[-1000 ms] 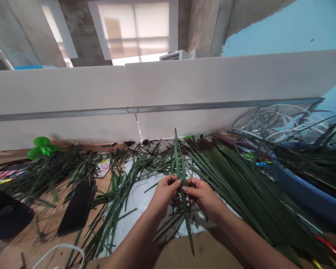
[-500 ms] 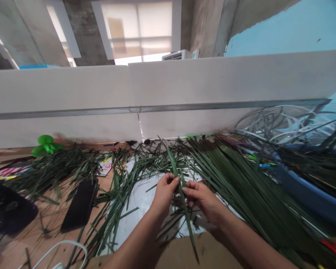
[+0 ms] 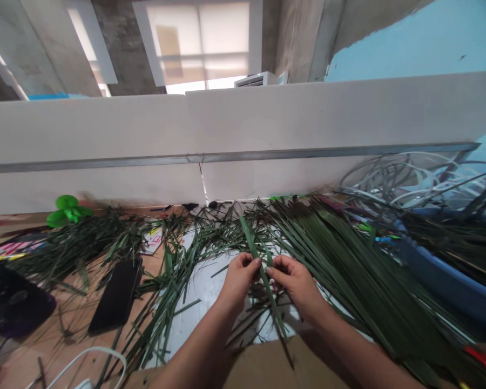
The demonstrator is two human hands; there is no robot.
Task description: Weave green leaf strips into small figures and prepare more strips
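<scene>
In the head view, my left hand (image 3: 240, 278) pinches a long green leaf strip (image 3: 248, 233) between thumb and fingertips. The strip slants from the far side down toward me, its thin dark tip hanging low in front. Close beside it, my right hand (image 3: 296, 282) is closed in a pinch on a narrow piece of leaf that shows above its fingers. Whether that piece is joined to the main strip I cannot tell. Under both hands lies a white board (image 3: 198, 294) scattered with leaf scraps.
Long green leaves (image 3: 340, 254) lie stacked to the right, beside a blue basin (image 3: 441, 265) holding more leaves. Cut scraps (image 3: 101, 232) are heaped at left. A black phone (image 3: 115, 297), a white cable (image 3: 101, 350) and a green propeller-shaped item (image 3: 67, 210) are on the table.
The leaf strip's upper end has dropped lower and its bottom tip has shifted slightly right. My right hand has moved up a little, and its fingers are bent more. My left hand stays nearly still.
</scene>
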